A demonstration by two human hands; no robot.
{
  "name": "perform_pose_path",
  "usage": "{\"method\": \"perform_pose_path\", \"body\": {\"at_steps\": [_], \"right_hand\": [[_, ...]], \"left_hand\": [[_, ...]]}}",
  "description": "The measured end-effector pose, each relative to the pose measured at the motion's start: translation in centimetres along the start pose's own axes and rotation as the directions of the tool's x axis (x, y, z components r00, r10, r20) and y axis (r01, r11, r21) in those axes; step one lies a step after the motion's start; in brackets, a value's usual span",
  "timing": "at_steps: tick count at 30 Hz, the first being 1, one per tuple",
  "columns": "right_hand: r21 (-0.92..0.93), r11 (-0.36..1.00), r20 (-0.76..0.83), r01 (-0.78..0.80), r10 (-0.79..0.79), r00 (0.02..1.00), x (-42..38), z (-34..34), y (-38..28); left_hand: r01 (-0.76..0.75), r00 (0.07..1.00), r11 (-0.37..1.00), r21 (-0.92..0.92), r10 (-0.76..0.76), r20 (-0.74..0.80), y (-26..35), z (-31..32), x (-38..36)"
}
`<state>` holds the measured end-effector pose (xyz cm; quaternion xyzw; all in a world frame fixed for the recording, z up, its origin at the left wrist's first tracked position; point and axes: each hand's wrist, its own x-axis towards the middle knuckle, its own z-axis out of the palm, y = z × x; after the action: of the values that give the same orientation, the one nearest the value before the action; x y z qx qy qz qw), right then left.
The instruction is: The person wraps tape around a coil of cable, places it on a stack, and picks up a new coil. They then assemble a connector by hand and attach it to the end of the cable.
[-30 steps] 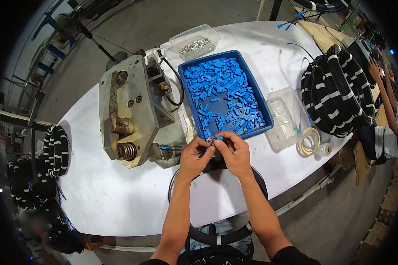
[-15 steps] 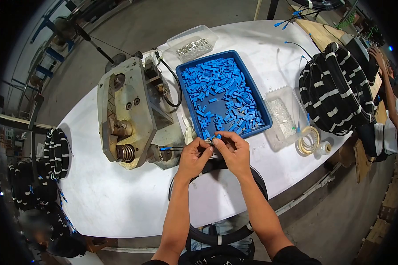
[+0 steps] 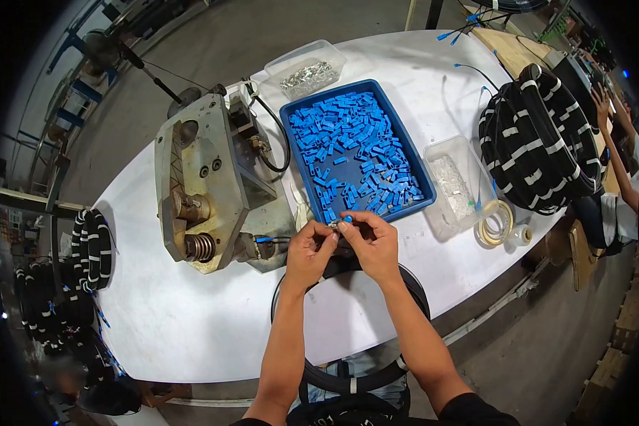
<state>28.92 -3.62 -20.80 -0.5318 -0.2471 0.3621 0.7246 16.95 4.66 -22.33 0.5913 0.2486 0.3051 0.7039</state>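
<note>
Both hands meet at the near edge of a blue tray point(image 3: 288, 142) full of small blue plastic connector housings point(image 3: 348, 117). My right hand point(image 3: 374, 248) pinches one blue connector housing point(image 3: 347, 219) between thumb and fingers. Close against it, my left hand point(image 3: 309, 257) is closed on a small metallic-looking cable end point(image 3: 334, 224), mostly covered by the fingertips. Whether the two parts are joined is hidden. A black cable coil point(image 3: 376, 383) with white tape bands loops below the hands, over the table edge and lap.
A heavy metal press point(image 3: 224, 192) stands to the left. Clear bins hold metal terminals point(image 3: 309, 77) and translucent pieces point(image 3: 451, 181). Tape rolls point(image 3: 495, 224) lie by the right edge, beside a large banded cable coil point(image 3: 539, 145). A co-worker's arm point(image 3: 618, 160) shows far right.
My hands stay together in nearly the same place, with small finger shifts around the blue housing. The view has shifted slightly. At the far right, the co-worker's hands have moved.
</note>
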Motion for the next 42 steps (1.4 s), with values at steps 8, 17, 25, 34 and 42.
{"method": "perform_pose_path", "body": {"at_steps": [8, 17, 25, 34, 42], "right_hand": [[-0.039, 0.999, 0.012, -0.018, 0.019, 1.0, 0.2, -0.2, 0.1], [-0.039, 0.999, -0.017, 0.008, -0.009, 1.0, 0.1, 0.1, 0.4], [-0.011, 1.0, 0.001, -0.024, 0.024, 1.0, 0.2, 0.2, 0.3], [0.095, 0.986, -0.002, -0.138, 0.138, 0.99, 0.6, -0.8, -0.7], [0.36, 0.916, -0.011, -0.178, 0.195, 0.981, 1.1, -1.0, 0.2]], "left_hand": [[0.028, 0.999, 0.999, 0.023, -0.028, 0.033, 0.6, 0.1, -0.1], [0.009, 0.999, 1.0, 0.019, -0.01, 0.043, 0.4, 0.2, 0.0], [0.025, 1.0, 0.998, 0.051, -0.025, 0.0, 0.6, 0.3, 0.1], [-0.061, 0.998, 0.959, 0.278, 0.06, 0.011, 0.4, -0.1, -0.5], [-0.131, 0.959, 0.795, 0.593, 0.252, -0.126, 2.5, 0.0, -0.9]]}}
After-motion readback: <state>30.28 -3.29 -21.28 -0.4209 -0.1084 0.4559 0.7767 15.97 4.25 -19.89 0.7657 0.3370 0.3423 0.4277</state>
